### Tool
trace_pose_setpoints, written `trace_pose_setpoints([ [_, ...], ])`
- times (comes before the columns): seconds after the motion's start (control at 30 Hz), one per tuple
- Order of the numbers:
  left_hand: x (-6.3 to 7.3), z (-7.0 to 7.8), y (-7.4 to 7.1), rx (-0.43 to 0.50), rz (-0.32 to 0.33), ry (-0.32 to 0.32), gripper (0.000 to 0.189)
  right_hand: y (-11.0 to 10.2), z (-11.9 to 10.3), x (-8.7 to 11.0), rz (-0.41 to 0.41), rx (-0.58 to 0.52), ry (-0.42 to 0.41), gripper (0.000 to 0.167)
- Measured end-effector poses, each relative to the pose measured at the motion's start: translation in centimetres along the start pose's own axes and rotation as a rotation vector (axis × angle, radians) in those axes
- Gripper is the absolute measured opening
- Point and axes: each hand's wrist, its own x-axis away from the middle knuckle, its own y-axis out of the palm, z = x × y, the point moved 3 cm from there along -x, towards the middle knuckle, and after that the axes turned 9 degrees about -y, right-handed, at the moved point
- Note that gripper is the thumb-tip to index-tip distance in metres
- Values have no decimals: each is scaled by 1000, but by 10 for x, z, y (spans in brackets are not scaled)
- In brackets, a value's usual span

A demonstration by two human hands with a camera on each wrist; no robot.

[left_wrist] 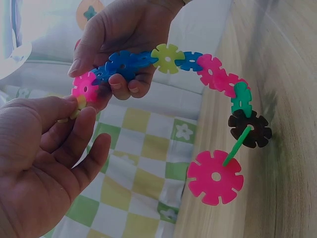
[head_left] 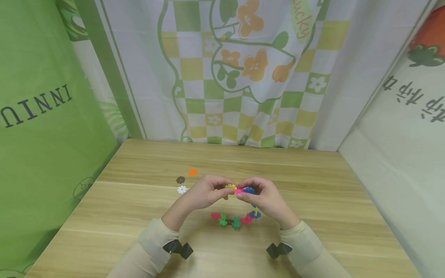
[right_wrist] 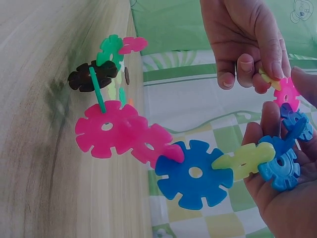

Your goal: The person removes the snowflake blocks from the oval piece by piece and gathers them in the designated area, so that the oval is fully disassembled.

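A curved chain of notched plastic flower discs hangs from the hands above the table. Between thumb and fingers, my left hand point(head_left: 205, 192) pinches a yellow disc point(head_left: 231, 187) up against a pink disc point(left_wrist: 85, 87) at the chain's upper end. My right hand point(head_left: 260, 195) holds that end by the pink disc and the neighbouring blue discs point(left_wrist: 122, 64). Beyond them the chain runs through a light yellow disc point(left_wrist: 167, 58), another blue disc point(right_wrist: 194, 173), pink ones, green ones and a dark brown disc point(left_wrist: 249, 129). A pink disc point(left_wrist: 215, 177) forms its loose lower end.
Loose orange point(head_left: 192, 172), brown point(head_left: 180, 180) and white point(head_left: 182, 189) discs lie on the wooden table point(head_left: 114, 216), beyond and left of my left hand. A patterned curtain point(head_left: 194, 69) hangs along the far edge, with cloth on both sides.
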Motion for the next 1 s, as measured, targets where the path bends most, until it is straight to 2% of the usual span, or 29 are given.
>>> trace_pose_setpoints([
  [0.3, 1, 1, 0, -33, 14, 0, 19, 0, 3, 1, 0, -19, -5, 18],
  [0.6, 1, 4, 0, -47, 26, 28, 20, -4, 31, 0, 5, -13, 8, 19],
  [0.77, 2, 6, 0, -56, 48, 48, 17, -5, 32, 0, 5, -25, -3, 20],
  [1.0, 2, 6, -2, -61, 88, 36, 14, -7, 31, 1, 16, -22, -13, 20],
])
